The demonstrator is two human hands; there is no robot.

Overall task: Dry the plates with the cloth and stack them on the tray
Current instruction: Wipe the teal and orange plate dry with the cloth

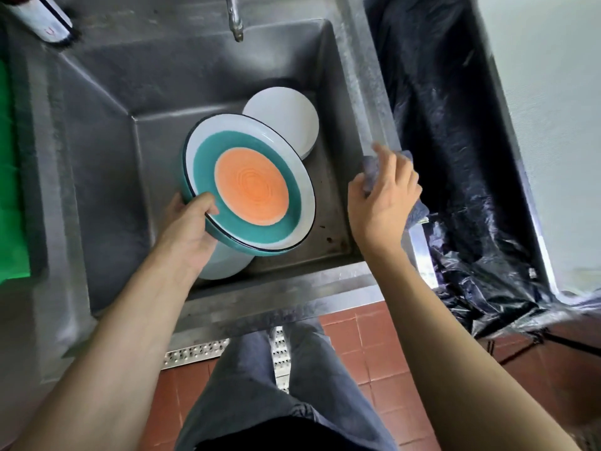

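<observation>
From what I can see, the job is near its start: my left hand (188, 227) grips the coloured plate (248, 187) by its near rim, thumb over the edge, and holds it tilted above the sink (107, 125), while my right hand (385, 198) is curled around the cloth (416, 211) over the sink's right edge, just beside the plate but not touching it. I judge no wiping has begun on this plate. A white plate (283, 117) leans in the far corner of the basin, and another pale dish (224, 262) shows under the one I hold, so at least those are left to dry. I cannot find the tray for certain; a green surface (9, 177) at the left edge might be it, and a striped dish (42, 19) sits blurred at the top left. The held plate has an orange centre, a teal ring, a white band and a dark rim line; any water on it is too fine to tell.
</observation>
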